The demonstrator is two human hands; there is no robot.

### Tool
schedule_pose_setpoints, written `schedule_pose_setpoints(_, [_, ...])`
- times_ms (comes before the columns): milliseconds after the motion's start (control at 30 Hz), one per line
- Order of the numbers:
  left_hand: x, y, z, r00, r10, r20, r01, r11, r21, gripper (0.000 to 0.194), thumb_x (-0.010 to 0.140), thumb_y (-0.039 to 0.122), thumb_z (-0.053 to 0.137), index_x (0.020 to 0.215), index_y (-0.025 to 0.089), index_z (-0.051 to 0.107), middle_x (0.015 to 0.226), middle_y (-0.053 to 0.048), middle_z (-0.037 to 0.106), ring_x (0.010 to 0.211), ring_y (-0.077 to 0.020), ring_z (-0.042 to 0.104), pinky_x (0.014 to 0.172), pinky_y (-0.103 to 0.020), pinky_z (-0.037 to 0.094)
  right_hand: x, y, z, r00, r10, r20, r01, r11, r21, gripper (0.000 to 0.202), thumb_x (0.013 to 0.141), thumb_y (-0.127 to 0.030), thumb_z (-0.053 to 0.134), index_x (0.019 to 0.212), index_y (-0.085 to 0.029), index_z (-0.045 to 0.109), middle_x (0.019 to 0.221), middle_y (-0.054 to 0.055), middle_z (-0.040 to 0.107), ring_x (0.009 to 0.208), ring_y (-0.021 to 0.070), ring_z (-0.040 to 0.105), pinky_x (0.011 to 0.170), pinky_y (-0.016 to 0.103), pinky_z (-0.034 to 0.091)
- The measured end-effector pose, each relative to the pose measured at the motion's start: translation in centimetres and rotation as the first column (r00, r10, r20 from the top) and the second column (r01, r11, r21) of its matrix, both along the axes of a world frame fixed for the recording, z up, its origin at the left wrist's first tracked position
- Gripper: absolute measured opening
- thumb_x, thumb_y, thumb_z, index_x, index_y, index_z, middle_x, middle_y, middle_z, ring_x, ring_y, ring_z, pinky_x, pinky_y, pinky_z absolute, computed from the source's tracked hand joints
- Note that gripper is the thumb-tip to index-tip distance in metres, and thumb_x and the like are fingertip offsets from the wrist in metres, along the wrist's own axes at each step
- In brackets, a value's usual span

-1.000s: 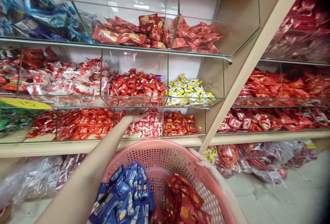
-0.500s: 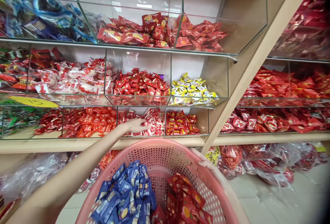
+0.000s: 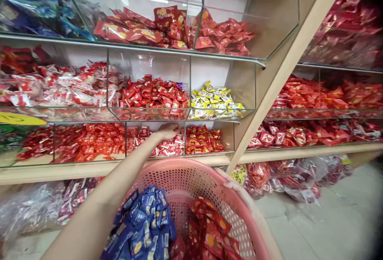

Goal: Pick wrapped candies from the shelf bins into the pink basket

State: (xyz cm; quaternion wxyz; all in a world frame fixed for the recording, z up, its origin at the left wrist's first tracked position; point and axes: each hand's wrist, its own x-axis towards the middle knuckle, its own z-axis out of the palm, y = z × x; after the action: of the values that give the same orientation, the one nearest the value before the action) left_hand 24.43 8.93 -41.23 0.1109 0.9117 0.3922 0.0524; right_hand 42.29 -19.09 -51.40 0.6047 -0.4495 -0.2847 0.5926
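My left hand reaches into a lower glass compartment, just above red-and-white wrapped candies. Its fingers look stretched out toward the back, with nothing visible in them. With my right hand I grip the right rim of a pink perforated plastic basket, which is tilted toward me below the shelf. Inside the basket, blue packets lie on the left and red packets with an orange fruit print on the right.
Glass-fronted shelves hold yellow-and-white candies, red candies and larger red packets. A slanting wooden upright stands to the right. Clear bags of candy sit on the tiled floor under the bottom ledge.
My left hand has moved deeper into the compartment and a little right and up. The right hand still grips the basket rim. The view has shifted slightly to the right.
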Motion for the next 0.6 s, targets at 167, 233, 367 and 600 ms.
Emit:
schedule_pose_setpoints(167, [-3.3, -4.7, 1.5, 0.995, -0.091, -0.041, 0.095, 0.990, 0.103, 0.051, 0.080, 0.046, 0.036, 0.125, 0.022, 0.042, 0.120, -0.007, 0.053, 0.104, -0.0209, 0.050, 0.087, -0.030, 0.037, 0.6, 0.0, -0.5, 1.000, 0.016, -0.019, -0.016, 1.000, 0.013, 0.050, 0.069, -0.020, 0.055, 0.118, -0.026, 0.051, 0.124, 0.002, 0.051, 0.116, 0.0244, 0.042, 0.098, 0.043, 0.026])
schedule_pose_setpoints(233, [-4.4, -8.5, 1.8, 0.997, -0.026, 0.071, -0.003, 0.924, 0.383, 0.040, 0.083, 0.035, 0.033, 0.114, 0.017, 0.050, 0.109, -0.011, 0.056, 0.098, -0.0226, 0.050, 0.084, -0.035, 0.037, 0.7, 0.1, -0.6, 1.000, 0.014, -0.017, -0.013, 1.000, 0.023, 0.048, 0.070, -0.020, 0.054, 0.118, -0.026, 0.052, 0.125, 0.002, 0.050, 0.116, 0.0240, 0.042, 0.098, 0.042, 0.026])
schedule_pose_setpoints(367, [-4.2, -16.6, -0.2, 0.895, -0.445, 0.024, 0.402, 0.830, 0.387, 0.025, 0.083, 0.020, 0.033, 0.083, 0.015, 0.057, 0.084, -0.006, 0.057, 0.081, -0.0155, 0.051, 0.076, -0.030, 0.040, 0.4, 0.2, -0.9, 1.000, 0.004, -0.002, -0.004, 0.999, 0.044, 0.036, 0.079, -0.026, 0.053, 0.114, -0.021, 0.052, 0.122, 0.006, 0.051, 0.108, 0.0224, 0.048, 0.091, 0.042, 0.036])
schedule_pose_setpoints(600, [0.0, -20.1, -7.1, 0.686, -0.710, -0.162, 0.728, 0.673, 0.133, 0.026, 0.080, 0.019, 0.042, 0.102, 0.020, 0.055, 0.095, -0.004, 0.064, 0.087, -0.0177, 0.059, 0.076, -0.029, 0.044, -0.2, 0.0, -1.0, 1.000, -0.006, 0.013, 0.005, 0.998, 0.061, 0.031, 0.085, -0.032, 0.048, 0.111, -0.016, 0.050, 0.111, 0.007, 0.052, 0.093, 0.0176, 0.054, 0.078, 0.037, 0.046])
